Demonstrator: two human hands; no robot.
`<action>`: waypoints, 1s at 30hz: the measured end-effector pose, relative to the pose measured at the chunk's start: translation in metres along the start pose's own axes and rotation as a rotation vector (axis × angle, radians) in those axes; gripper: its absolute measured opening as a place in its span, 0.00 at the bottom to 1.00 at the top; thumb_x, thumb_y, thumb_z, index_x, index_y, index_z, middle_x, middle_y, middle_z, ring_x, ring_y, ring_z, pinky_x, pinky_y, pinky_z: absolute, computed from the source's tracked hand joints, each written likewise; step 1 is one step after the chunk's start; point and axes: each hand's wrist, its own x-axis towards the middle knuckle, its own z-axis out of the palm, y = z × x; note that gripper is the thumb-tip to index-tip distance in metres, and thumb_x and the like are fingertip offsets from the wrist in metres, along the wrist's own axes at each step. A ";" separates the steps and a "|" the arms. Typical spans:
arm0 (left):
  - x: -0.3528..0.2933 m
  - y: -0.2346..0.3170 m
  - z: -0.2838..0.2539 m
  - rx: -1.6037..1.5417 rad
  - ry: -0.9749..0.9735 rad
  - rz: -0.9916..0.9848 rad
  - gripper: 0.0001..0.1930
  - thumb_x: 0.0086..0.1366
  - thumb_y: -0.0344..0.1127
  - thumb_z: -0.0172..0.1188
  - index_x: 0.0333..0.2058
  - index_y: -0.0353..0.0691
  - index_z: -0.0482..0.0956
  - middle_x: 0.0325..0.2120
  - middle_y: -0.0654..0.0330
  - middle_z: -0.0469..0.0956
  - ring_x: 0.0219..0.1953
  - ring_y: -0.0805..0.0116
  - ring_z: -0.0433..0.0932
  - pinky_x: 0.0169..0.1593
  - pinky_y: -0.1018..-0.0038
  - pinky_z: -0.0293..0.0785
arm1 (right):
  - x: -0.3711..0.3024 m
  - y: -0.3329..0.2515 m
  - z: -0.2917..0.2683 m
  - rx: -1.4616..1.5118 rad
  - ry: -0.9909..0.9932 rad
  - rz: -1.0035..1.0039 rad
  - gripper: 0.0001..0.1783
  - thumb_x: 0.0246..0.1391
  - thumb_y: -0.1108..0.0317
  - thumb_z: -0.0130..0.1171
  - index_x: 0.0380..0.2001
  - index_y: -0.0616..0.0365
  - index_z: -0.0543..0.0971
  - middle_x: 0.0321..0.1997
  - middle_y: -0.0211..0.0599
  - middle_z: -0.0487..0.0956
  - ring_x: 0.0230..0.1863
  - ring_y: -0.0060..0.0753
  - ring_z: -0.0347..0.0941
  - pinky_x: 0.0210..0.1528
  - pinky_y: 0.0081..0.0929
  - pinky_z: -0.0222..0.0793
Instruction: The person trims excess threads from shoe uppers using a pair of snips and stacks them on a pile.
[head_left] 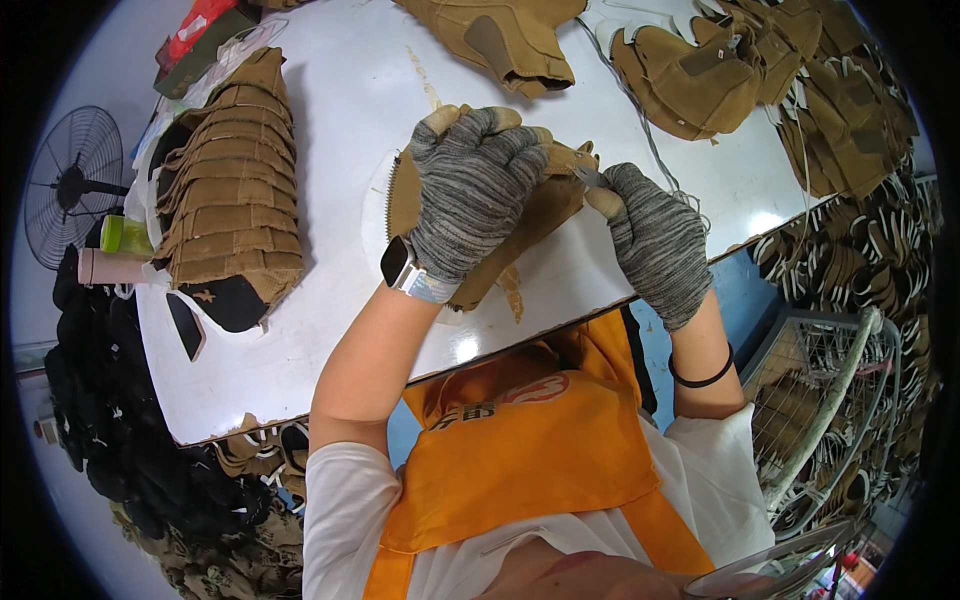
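The grey-knit-gloved left hand (472, 195) clasps a brown suede piece (550, 210), apparently steadying it for the small silvery metal tool (590, 177) pinched by the grey-knit-gloved right hand (657, 243).

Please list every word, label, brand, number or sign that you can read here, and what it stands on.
Apron: dark letters and a red emblem, partly distorted by folds; wording not copied here.
Stack of brown pieces: a small tan mark on its black end, too small to tell whether it is lettering.
Watch: dark face, nothing readable.
Brown piece under the left hand: no lettering shows.
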 end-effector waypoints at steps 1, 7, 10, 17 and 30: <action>0.000 0.000 0.000 0.012 -0.007 0.002 0.11 0.49 0.35 0.64 0.34 0.54 0.82 0.37 0.71 0.80 0.47 0.64 0.73 0.56 0.55 0.57 | 0.001 0.000 0.000 -0.023 -0.009 0.004 0.14 0.62 0.58 0.47 0.38 0.56 0.76 0.28 0.45 0.77 0.31 0.47 0.75 0.33 0.36 0.70; 0.002 0.001 -0.002 -0.012 -0.026 -0.002 0.11 0.50 0.37 0.63 0.35 0.53 0.82 0.38 0.70 0.80 0.47 0.64 0.73 0.56 0.56 0.57 | 0.001 -0.005 0.000 -0.056 0.004 0.013 0.12 0.62 0.60 0.48 0.38 0.54 0.77 0.29 0.44 0.77 0.31 0.46 0.75 0.33 0.35 0.71; 0.002 0.004 -0.006 0.039 -0.046 0.012 0.11 0.51 0.37 0.63 0.36 0.53 0.82 0.38 0.69 0.80 0.47 0.64 0.74 0.57 0.57 0.57 | 0.000 -0.002 0.004 -0.125 0.059 -0.077 0.11 0.61 0.61 0.49 0.39 0.53 0.78 0.29 0.43 0.78 0.31 0.45 0.76 0.33 0.35 0.71; 0.004 0.007 -0.007 0.014 -0.054 -0.013 0.11 0.52 0.38 0.63 0.37 0.53 0.82 0.38 0.68 0.80 0.48 0.64 0.73 0.56 0.57 0.58 | -0.002 -0.001 0.006 -0.128 0.064 -0.053 0.11 0.60 0.64 0.49 0.40 0.51 0.79 0.31 0.43 0.79 0.31 0.43 0.76 0.34 0.33 0.72; 0.002 0.003 -0.007 0.016 -0.086 -0.025 0.13 0.52 0.38 0.63 0.39 0.54 0.82 0.40 0.70 0.79 0.48 0.65 0.73 0.56 0.57 0.57 | 0.005 0.020 0.027 0.491 0.336 0.030 0.16 0.54 0.63 0.61 0.43 0.61 0.75 0.31 0.38 0.77 0.33 0.33 0.74 0.41 0.25 0.71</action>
